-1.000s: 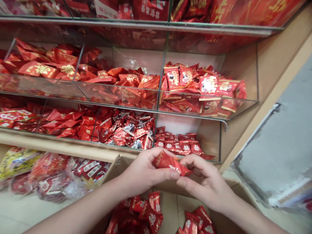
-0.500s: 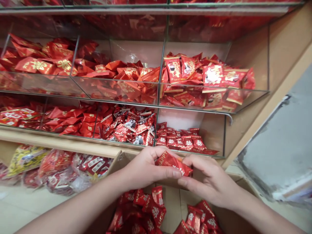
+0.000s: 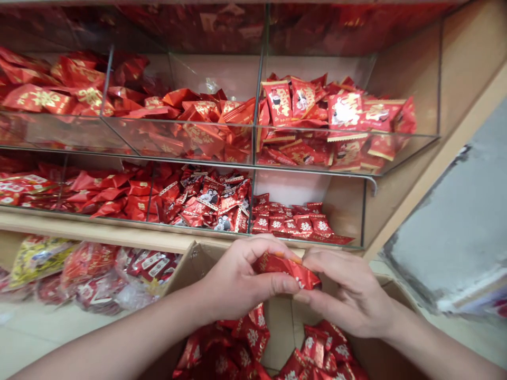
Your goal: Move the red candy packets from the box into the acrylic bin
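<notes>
Between both hands, over an open cardboard box (image 3: 285,327), is a red candy packet (image 3: 287,268) with gold print. My left hand (image 3: 245,279) pinches its left side, thumb in front and fingers behind. My right hand (image 3: 346,287) grips its right end between thumb and fingers. Whether more than one packet is held cannot be made out. Inside the box lie several red packets (image 3: 251,338) at the left and more red packets (image 3: 317,351) at the right.
Glass-fronted shelves (image 3: 190,140) full of red packets stand ahead. Small red packets (image 3: 293,224) fill the low right compartment, just beyond my hands. Plastic bags of sweets (image 3: 91,269) sit under the shelf at left. A grey wall (image 3: 455,227) is at right.
The view has shifted slightly, with the shelves a little higher. The held packet has tilted, its print now less visible, and my fingers have closed in around it.
</notes>
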### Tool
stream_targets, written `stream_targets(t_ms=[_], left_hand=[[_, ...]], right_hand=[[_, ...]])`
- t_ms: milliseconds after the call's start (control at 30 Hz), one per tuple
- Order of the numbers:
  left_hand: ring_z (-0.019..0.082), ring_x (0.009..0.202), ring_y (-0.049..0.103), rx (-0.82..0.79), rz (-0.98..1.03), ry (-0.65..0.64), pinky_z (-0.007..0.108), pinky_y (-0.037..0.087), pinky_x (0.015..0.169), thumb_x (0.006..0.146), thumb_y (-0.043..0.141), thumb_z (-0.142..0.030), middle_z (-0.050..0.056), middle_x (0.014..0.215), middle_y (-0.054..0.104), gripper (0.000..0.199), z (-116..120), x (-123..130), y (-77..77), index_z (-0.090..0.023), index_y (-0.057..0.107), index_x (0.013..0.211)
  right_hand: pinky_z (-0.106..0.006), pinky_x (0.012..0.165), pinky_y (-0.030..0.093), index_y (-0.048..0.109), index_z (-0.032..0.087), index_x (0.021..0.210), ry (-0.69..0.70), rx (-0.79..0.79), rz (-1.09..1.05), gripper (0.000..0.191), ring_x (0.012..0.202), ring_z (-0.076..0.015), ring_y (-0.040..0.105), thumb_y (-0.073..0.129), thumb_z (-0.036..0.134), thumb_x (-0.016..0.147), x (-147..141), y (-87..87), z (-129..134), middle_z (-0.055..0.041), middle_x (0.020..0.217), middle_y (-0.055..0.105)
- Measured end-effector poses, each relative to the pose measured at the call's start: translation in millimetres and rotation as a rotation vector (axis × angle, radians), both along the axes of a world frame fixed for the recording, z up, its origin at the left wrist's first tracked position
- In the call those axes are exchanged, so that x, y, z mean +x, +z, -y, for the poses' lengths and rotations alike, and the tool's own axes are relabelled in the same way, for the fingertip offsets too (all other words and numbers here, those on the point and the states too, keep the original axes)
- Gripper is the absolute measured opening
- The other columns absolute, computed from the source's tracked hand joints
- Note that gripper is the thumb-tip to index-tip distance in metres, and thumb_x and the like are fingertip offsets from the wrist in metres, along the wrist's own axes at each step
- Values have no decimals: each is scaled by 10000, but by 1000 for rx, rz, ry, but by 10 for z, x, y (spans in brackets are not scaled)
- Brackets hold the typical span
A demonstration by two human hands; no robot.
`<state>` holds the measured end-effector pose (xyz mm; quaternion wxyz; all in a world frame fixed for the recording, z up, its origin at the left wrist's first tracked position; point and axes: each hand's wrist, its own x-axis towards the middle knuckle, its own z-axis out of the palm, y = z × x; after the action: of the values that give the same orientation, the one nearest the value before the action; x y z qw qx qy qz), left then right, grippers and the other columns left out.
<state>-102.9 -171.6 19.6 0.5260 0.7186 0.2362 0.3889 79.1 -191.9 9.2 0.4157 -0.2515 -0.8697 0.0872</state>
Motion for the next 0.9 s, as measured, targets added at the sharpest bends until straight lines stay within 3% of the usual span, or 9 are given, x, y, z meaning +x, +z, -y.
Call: stream_targets(t_ms=[200,400,467,633,900], left_hand=[[127,759,560,16,-69,74,242,424,720,699,633,-267,20,811,637,150,-32,12,14,-167,651,809],[125,725,584,119,-97,159,218,436,683,717,612,-241,17,797,669,120,-95,-21,42,-163,665,791],[126,703,583,126,-112,181,221,438,668,732,592,-244,19,773,671,120,-110,-32,40,-160,668,771],[132,671,574,44,-56,179,238,441,654,746,565,-270,32,729,667,163,-109,-16,12,-148,672,759],[103,558,506,-182,74,167,222,401,554,727,581,-338,19,604,600,240,13,26,19,-123,641,639]], right_hand=[[-214,540,409,510,175,891,-92,-132,93,135,605,-106,522,516,276,803,48,14,-20,-12,703,583],[-211,493,343,522,170,721,-224,-122,185,183,524,-91,450,500,327,813,55,57,-3,12,580,502],[-216,489,322,494,175,673,-207,-83,235,216,512,-91,421,464,314,836,56,74,-4,18,558,458],[-233,499,304,417,194,598,-14,-37,259,281,505,-97,386,369,213,873,10,88,-9,25,534,389],[-267,460,242,324,204,532,-33,154,41,308,453,-100,295,421,73,793,-133,-13,92,36,477,301]])
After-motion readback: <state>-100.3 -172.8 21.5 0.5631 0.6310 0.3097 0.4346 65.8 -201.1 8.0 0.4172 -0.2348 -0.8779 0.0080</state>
